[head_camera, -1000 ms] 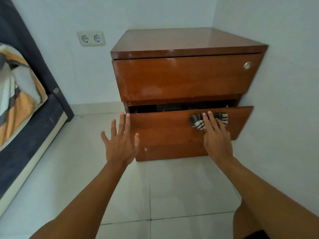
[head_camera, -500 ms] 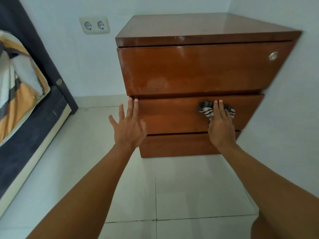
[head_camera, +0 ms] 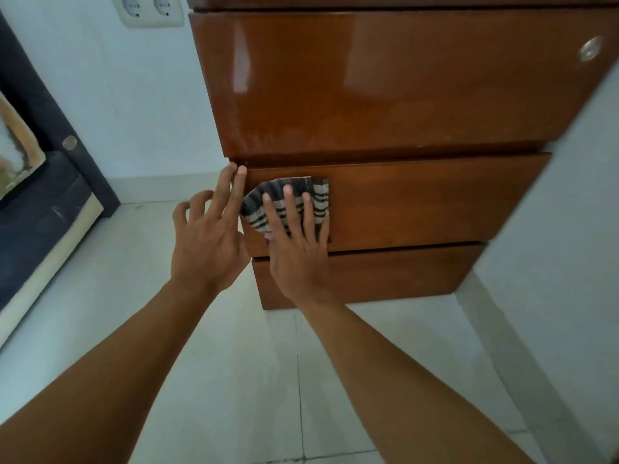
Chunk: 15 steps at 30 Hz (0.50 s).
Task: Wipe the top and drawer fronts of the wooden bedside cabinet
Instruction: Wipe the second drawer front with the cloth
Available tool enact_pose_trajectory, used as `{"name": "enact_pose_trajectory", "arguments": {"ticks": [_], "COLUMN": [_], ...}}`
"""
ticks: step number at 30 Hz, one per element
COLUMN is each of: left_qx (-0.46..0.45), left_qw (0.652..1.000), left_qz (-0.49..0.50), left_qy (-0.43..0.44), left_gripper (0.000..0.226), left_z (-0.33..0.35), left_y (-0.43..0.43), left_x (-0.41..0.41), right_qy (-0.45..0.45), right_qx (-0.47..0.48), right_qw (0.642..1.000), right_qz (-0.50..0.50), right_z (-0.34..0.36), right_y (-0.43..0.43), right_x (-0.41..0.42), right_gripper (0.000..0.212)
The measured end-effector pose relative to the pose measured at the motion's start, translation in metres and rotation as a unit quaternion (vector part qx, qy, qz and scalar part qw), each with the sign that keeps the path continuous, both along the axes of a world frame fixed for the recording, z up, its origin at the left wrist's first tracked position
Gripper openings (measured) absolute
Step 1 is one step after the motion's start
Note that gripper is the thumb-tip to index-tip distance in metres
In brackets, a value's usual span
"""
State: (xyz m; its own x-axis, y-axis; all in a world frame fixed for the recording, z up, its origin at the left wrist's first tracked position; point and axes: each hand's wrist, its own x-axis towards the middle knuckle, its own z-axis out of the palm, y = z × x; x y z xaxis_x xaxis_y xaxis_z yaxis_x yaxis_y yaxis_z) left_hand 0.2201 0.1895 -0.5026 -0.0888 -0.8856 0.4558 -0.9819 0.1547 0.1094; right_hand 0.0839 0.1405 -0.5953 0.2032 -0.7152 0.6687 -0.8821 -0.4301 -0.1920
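The glossy brown wooden cabinet [head_camera: 385,88] fills the upper middle of the head view; its top is out of frame. Its lower drawer front [head_camera: 418,202] sits closed under the tall upper drawer front. A dark cloth with white stripes [head_camera: 284,199] lies flat against the left end of the lower drawer front. My right hand [head_camera: 298,249] presses on the cloth with its fingers spread. My left hand [head_camera: 207,236] is beside it, fingers apart, two fingertips touching the drawer's upper left corner.
A round metal lock [head_camera: 589,48] sits at the upper drawer's right end. A white wall [head_camera: 569,229] runs along the cabinet's right side. A double socket [head_camera: 147,8] is on the back wall. A dark bed frame [head_camera: 40,209] stands at the left on the tiled floor [head_camera: 234,380].
The lower drawer, open a second ago, is now closed. My right hand has slid the cloth from the drawer's right part to its left end. The view has moved closer and lower.
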Motion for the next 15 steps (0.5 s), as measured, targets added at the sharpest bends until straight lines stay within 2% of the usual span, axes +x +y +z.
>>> {"name": "enact_pose_trajectory", "arguments": {"ticks": [3, 4, 10, 15], "left_qx": [-0.021, -0.028, -0.055, -0.056], "left_qw": [1.0, 0.999, 0.997, 0.996], "left_qz": [0.018, 0.028, 0.06, 0.068], "left_qy": [-0.015, -0.017, 0.004, 0.022], "left_gripper": [0.071, 0.069, 0.073, 0.077], "left_z": [-0.013, -0.017, -0.026, -0.029], "left_y": [-0.008, -0.011, -0.02, -0.021], "left_x": [0.003, 0.002, -0.007, -0.016], "right_qy": [0.026, 0.035, 0.078, 0.068], "right_qx": [-0.035, -0.045, -0.064, -0.053], "right_qw": [0.999, 0.998, 0.992, 0.987], "right_qz": [-0.011, -0.015, -0.076, -0.138], "right_z": [-0.01, -0.011, -0.022, -0.023], "right_y": [-0.013, -0.017, -0.036, -0.039], "right_x": [-0.014, -0.026, -0.125, -0.21], "right_gripper": [0.066, 0.065, 0.069, 0.071]}}
